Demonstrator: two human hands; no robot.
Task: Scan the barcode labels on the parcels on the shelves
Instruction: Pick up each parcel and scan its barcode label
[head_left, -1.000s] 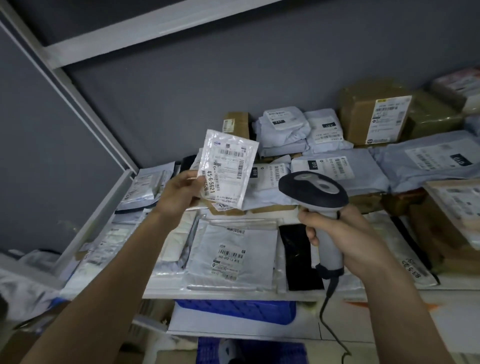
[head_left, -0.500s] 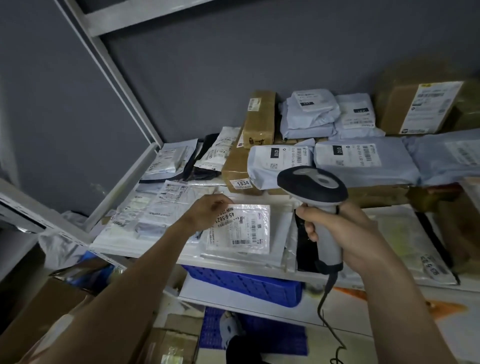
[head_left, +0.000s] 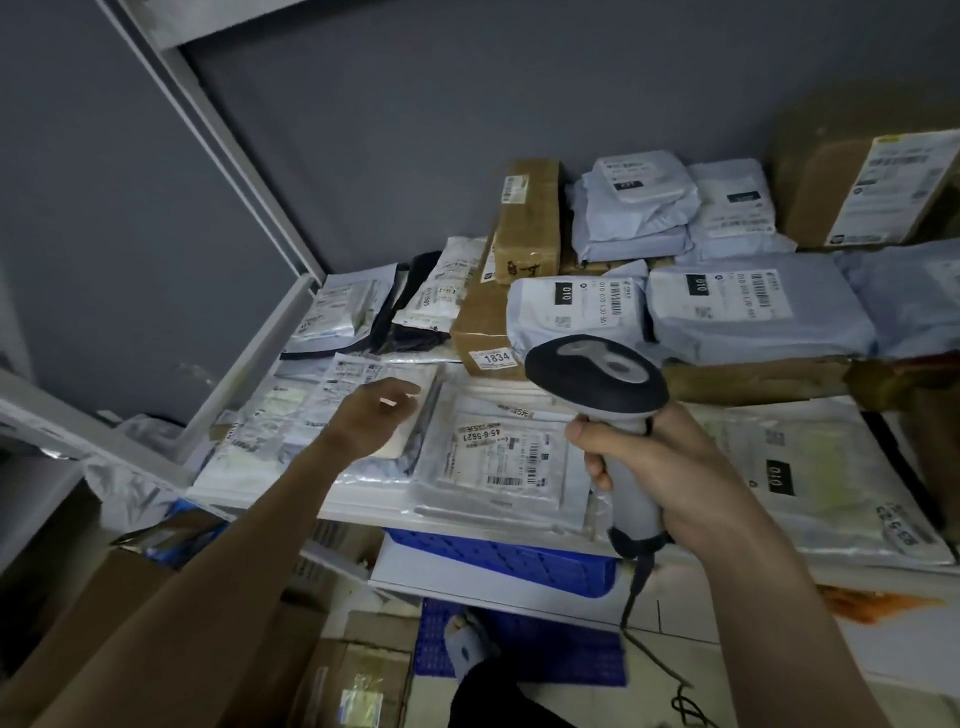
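Reaching for the next parcel
Left hand (head_left: 375, 415), fingers loose, touches a flat parcel (head_left: 332, 410) near the shelf (head_left: 363, 512) front edge, likely picking it; right hand (head_left: 660, 467) grips the scanner (head_left: 597, 384) ready.

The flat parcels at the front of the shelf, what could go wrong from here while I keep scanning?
1. The flat parcels overlap in slippery plastic at the shelf edge; the left hand, reaching onto the pile beside them, could nudge one off.
2. The parcel marked 45-6-5621 lies among similar ones, so it might get scanned twice.
3. The scanner in the right hand trails a cable past the shelf edge; it may snag.
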